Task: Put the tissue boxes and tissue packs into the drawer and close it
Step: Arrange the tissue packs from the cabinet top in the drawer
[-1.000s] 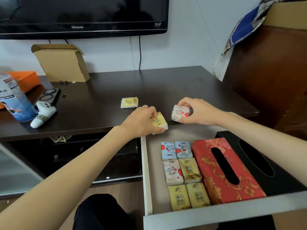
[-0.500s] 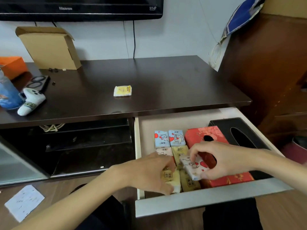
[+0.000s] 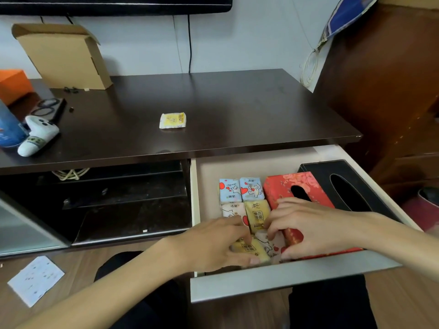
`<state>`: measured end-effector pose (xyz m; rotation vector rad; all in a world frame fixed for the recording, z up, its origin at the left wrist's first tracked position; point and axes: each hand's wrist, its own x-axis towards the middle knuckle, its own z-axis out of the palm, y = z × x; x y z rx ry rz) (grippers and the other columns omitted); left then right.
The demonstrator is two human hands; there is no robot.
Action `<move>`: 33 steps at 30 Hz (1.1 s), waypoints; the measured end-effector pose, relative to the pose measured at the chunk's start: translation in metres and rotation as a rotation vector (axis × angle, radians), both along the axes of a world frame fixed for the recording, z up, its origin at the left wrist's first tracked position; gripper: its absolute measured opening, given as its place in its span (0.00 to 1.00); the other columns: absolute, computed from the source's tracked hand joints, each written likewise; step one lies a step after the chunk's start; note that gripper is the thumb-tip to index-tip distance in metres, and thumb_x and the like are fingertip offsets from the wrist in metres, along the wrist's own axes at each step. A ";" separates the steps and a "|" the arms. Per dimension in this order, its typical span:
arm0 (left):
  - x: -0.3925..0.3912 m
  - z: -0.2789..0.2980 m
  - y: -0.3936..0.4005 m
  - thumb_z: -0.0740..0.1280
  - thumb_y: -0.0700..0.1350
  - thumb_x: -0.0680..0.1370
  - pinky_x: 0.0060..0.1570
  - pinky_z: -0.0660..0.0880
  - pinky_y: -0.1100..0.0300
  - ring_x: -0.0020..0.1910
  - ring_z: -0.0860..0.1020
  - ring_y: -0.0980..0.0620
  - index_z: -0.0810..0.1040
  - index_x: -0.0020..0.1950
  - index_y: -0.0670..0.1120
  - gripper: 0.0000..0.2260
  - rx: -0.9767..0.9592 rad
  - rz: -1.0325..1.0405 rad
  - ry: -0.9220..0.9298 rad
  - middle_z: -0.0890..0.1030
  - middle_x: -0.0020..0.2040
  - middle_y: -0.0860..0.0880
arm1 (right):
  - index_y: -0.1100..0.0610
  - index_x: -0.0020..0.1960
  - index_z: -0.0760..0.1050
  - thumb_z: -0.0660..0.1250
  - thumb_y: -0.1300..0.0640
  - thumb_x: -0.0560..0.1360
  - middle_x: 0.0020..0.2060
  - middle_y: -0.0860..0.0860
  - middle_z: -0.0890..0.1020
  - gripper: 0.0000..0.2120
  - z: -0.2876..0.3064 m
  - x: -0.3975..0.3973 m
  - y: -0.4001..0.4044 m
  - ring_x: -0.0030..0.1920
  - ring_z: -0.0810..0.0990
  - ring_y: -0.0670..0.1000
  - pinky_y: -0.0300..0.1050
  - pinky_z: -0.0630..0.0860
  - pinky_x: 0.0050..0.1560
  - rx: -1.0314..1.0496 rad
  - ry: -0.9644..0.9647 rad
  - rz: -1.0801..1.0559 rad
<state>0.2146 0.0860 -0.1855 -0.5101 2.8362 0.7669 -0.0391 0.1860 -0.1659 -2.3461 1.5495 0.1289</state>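
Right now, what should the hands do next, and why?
Probably let go of the two packs in the drawer, then reach for the yellow tissue pack lying alone on the tabletop. The left hand and right hand are pressing packs down at the drawer's front.

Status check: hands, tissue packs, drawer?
Left hand on yellow pack, right hand on white pack, both in open drawer. One pack left on tabletop. Nothing blocking.

A lone yellow tissue pack (image 3: 172,120) is seen lying at the centre of the dark surface (image 3: 237,110). Toward nine o'clock a white controller (image 3: 38,135) is rested, and toward eleven o'clock an open cardboard box (image 3: 64,55) is stood.
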 end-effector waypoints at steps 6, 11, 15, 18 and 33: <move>0.002 -0.009 0.004 0.69 0.61 0.76 0.57 0.76 0.53 0.61 0.69 0.57 0.77 0.61 0.54 0.18 -0.102 -0.005 0.077 0.72 0.60 0.58 | 0.40 0.59 0.79 0.65 0.31 0.74 0.53 0.36 0.77 0.19 -0.003 0.002 0.001 0.59 0.71 0.43 0.45 0.65 0.69 -0.036 0.003 -0.015; 0.001 -0.011 0.005 0.72 0.58 0.75 0.58 0.75 0.51 0.62 0.67 0.57 0.78 0.60 0.54 0.16 -0.126 -0.005 0.133 0.73 0.60 0.57 | 0.39 0.59 0.79 0.65 0.33 0.75 0.52 0.35 0.77 0.17 -0.007 0.003 0.002 0.58 0.70 0.43 0.46 0.67 0.67 -0.058 0.001 -0.017; -0.001 -0.014 0.005 0.73 0.55 0.75 0.57 0.76 0.50 0.63 0.67 0.56 0.77 0.61 0.54 0.16 -0.144 -0.009 0.125 0.72 0.61 0.56 | 0.39 0.59 0.79 0.65 0.34 0.76 0.52 0.35 0.77 0.16 -0.007 0.003 0.000 0.57 0.69 0.40 0.41 0.64 0.68 -0.058 0.001 -0.030; -0.003 -0.015 0.006 0.74 0.54 0.74 0.55 0.76 0.50 0.62 0.67 0.55 0.77 0.61 0.54 0.17 -0.169 -0.010 0.132 0.71 0.61 0.55 | 0.40 0.56 0.80 0.65 0.37 0.78 0.48 0.35 0.78 0.11 -0.002 0.005 -0.003 0.53 0.70 0.37 0.37 0.65 0.62 -0.060 -0.029 -0.040; 0.033 0.080 -0.150 0.69 0.54 0.77 0.52 0.78 0.51 0.49 0.81 0.51 0.81 0.51 0.54 0.06 -0.294 0.650 0.241 0.82 0.48 0.56 | 0.54 0.54 0.85 0.70 0.59 0.78 0.45 0.46 0.86 0.08 0.051 0.039 -0.172 0.47 0.84 0.47 0.48 0.80 0.56 -0.356 -0.516 -0.472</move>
